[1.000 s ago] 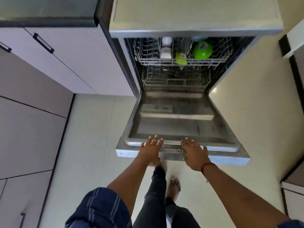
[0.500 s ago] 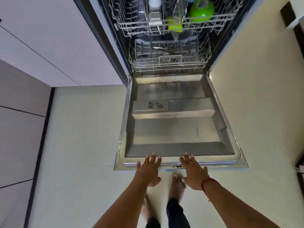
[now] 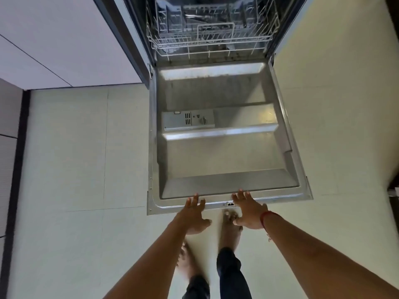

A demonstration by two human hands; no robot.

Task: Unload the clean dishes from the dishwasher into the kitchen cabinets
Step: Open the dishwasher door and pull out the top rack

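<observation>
The dishwasher door (image 3: 218, 160) lies fully down, its steel inner face up, with a grey detergent box (image 3: 188, 120) on it. Behind it the white wire lower rack (image 3: 212, 37) sits inside the machine, holding a grey cutlery basket (image 3: 170, 16) at its left with some cutlery. My left hand (image 3: 194, 215) and my right hand (image 3: 249, 212) rest flat on the door's near edge, fingers spread, holding nothing. The upper rack is out of view.
Pale cabinet fronts (image 3: 54, 39) stand left of the dishwasher and along the far left edge. Cream floor tiles (image 3: 75, 158) surround the door. My bare feet (image 3: 232, 223) stand just in front of the door's edge. A dark cabinet edge (image 3: 394, 186) shows at right.
The door has swung from partly lowered to fully down under both hands. The view tipped downward, so the upper rack with the green bowl left the frame.
</observation>
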